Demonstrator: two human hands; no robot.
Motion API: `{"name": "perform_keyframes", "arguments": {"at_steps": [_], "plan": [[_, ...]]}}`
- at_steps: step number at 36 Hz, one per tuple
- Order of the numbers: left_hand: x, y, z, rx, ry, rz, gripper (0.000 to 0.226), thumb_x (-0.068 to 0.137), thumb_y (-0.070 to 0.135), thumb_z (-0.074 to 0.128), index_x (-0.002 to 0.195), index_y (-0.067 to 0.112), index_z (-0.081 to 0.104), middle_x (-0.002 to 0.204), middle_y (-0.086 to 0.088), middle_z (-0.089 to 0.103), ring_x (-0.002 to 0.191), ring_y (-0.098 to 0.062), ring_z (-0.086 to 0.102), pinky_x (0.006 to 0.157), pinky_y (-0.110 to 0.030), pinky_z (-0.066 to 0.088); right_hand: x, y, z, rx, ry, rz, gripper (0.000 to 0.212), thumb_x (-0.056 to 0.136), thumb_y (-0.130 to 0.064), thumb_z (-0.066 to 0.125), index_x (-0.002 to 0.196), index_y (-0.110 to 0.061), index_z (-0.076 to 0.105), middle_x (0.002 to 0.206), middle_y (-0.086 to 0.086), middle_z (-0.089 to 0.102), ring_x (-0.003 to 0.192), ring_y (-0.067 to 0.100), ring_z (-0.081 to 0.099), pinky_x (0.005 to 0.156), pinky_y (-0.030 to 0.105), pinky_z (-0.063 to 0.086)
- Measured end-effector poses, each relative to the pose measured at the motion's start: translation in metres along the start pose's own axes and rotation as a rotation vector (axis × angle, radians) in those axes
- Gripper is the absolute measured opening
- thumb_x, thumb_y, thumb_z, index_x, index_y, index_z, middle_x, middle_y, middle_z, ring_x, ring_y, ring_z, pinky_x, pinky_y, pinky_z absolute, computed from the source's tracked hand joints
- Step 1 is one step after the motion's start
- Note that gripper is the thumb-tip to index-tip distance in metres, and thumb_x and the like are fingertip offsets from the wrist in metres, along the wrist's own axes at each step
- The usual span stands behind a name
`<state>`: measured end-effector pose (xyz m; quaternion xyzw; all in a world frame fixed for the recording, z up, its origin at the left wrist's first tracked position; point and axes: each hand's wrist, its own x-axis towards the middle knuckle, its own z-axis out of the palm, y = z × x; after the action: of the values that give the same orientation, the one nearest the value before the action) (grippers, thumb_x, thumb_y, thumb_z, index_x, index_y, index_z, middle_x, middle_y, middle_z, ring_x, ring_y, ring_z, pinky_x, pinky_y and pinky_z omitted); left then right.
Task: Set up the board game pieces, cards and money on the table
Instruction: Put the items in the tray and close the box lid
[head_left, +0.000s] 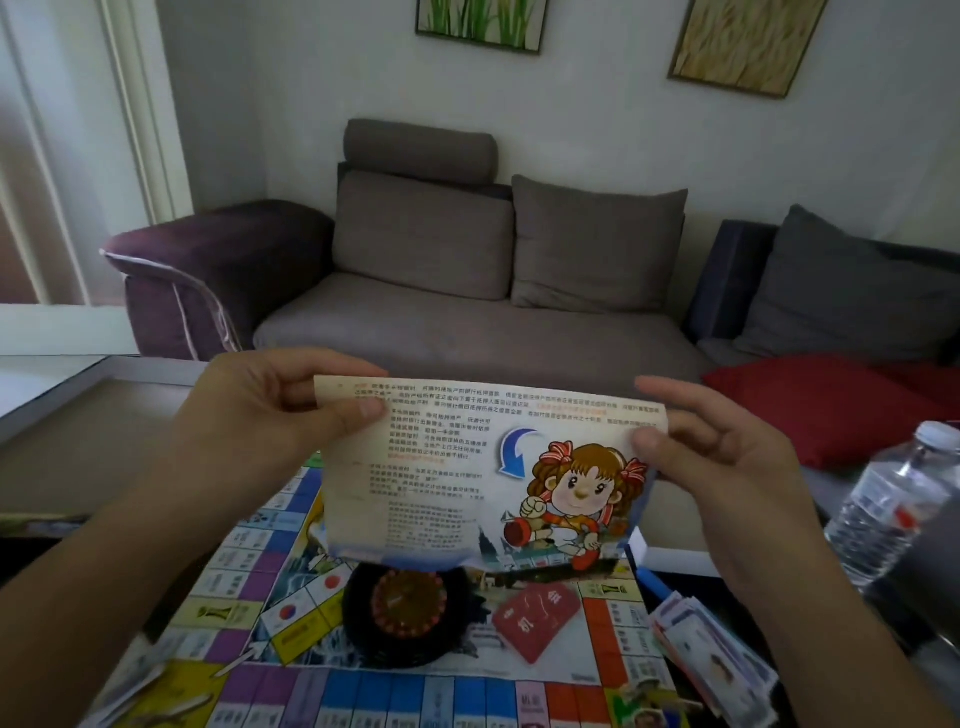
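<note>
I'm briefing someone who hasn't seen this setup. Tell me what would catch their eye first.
First, the printed sheet with a cartoon girl, held up mid-frame by the left hand and right hand, fingers pinching its top corners. Below it, the colourful game board carries a round black spinner and a red card deck. A water bottle stands at the right.

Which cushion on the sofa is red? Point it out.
The red cushion lying flat at the sofa's right end, behind the water bottle; the other cushions are grey.
</note>
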<state>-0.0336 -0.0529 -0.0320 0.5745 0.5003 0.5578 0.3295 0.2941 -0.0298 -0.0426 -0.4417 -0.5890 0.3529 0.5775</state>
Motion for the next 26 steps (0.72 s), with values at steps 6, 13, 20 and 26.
{"name": "perform_keyframes", "arguments": {"at_steps": [6,13,20,26], "plan": [[-0.002,0.003,0.001,0.422,0.127,0.283,0.011,0.082,0.031,0.081,0.09,0.039,0.079,0.094,0.015,0.072,0.089,-0.001,0.068,0.078,-0.006,0.052,-0.003,-0.005,0.007,-0.34,0.171,-0.21,0.02,0.086,-0.012,0.083,0.087,-0.031,0.077,0.088,-0.005,0.074,0.084,0.012,0.07,0.072,0.028,0.057],[-0.006,0.007,0.011,0.763,0.07,0.462,0.003,0.088,0.036,0.073,0.088,0.036,0.07,0.098,0.022,0.067,0.089,0.004,0.061,0.074,-0.024,0.051,-0.018,-0.027,0.023,-0.263,0.176,-0.371,0.019,0.098,-0.007,0.067,0.092,-0.025,0.063,0.097,-0.008,0.072,0.094,0.012,0.072,0.076,0.034,0.063],[-0.03,0.018,0.06,-0.247,-0.257,-0.288,0.023,0.105,0.016,0.055,0.12,0.019,0.071,0.107,-0.009,0.079,0.092,-0.029,0.078,0.069,-0.047,0.065,-0.065,-0.022,0.087,-0.379,-0.126,-0.464,0.008,0.107,-0.034,0.05,0.105,-0.038,0.056,0.121,-0.021,0.067,0.114,0.0,0.064,0.091,0.023,0.053],[-0.033,0.015,0.055,-0.826,-0.487,-0.446,0.058,0.102,0.048,0.036,0.128,0.013,0.074,0.129,-0.017,0.071,0.115,-0.032,0.072,0.086,-0.04,0.062,-0.074,-0.006,0.092,-0.656,-0.428,-0.57,0.015,0.098,-0.034,0.069,0.108,-0.028,0.059,0.152,-0.022,0.044,0.152,0.0,0.028,0.123,0.033,0.032]]}}
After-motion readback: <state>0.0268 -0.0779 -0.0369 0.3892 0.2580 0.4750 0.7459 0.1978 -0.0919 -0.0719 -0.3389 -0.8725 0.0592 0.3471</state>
